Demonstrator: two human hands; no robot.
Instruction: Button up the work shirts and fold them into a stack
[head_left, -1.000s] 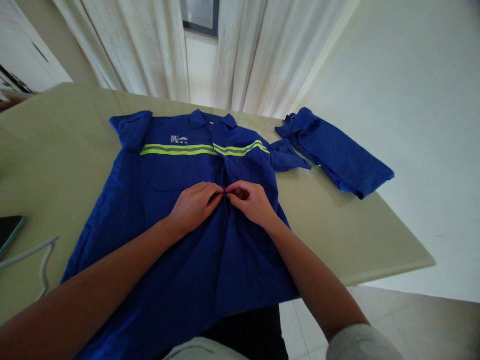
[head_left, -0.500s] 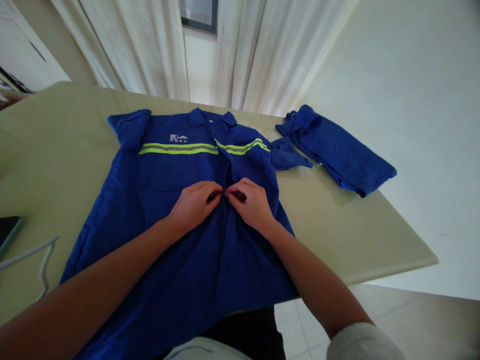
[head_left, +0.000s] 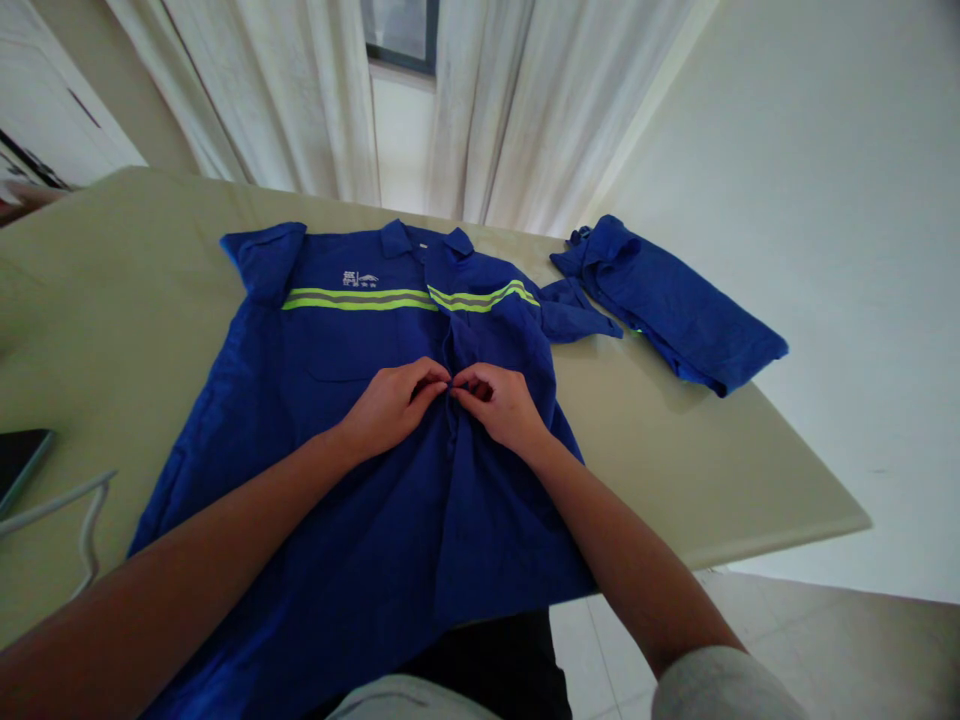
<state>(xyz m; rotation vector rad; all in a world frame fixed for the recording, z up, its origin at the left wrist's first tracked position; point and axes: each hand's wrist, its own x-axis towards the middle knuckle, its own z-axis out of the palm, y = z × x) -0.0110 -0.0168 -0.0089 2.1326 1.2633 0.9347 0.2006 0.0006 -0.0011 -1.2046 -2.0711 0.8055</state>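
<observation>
A blue work shirt (head_left: 352, 480) with yellow-green reflective stripes lies spread front-up on the pale table (head_left: 120, 330). My left hand (head_left: 394, 405) and my right hand (head_left: 499, 405) meet at the shirt's front placket, at mid-chest height. Both hands have fingers curled, pinching the two front edges together where they touch. Whatever small part sits between the fingertips is hidden by the fingers. The shirt's hem hangs over the near table edge.
A second blue garment (head_left: 667, 305), folded, lies at the table's right end. A dark phone (head_left: 19, 462) and a white cable (head_left: 71, 510) sit at the left edge. White curtains (head_left: 300, 90) hang behind the table. The table's right corner drops to a pale floor.
Both hands stay pinched at the same spot on the placket, with only small finger shifts. The view wobbles slightly.
</observation>
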